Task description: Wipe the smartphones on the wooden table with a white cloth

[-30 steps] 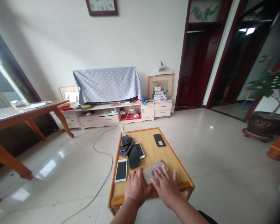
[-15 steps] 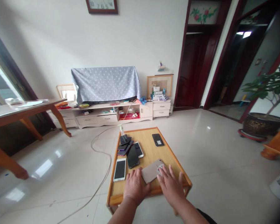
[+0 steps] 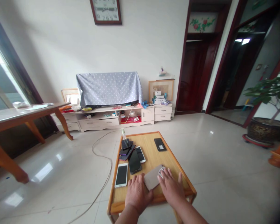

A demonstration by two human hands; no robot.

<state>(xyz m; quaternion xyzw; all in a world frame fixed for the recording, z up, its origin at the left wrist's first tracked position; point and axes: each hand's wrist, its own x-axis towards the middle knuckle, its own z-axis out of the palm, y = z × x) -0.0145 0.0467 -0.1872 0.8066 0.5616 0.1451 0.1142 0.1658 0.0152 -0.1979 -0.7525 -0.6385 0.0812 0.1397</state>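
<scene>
Pinkish beige it is on the beige phone (image 3: 152,178) in front, with a whitish wad (image 3: 161,170) at its corner! The worktop (image 3: 151,143) shows pale yellow wood, orange-brown along the rim. Over to the left, a white-framed phone (image 3: 121,175) with a dark screen, then a solid black phone (image 3: 134,162), then a dark pile (image 3: 128,152) flashing purple and red edges! Across on the right, a black handset (image 3: 158,143) wearing a small white label. Up behind, there's the cloth (image 3: 109,88), grey-blue sprinkled with white dots; deep dark red on the door (image 3: 193,74), pink blooms and green leaves across the panel (image 3: 202,23) above it, and a dark plant pot (image 3: 266,130) patterned in gold
</scene>
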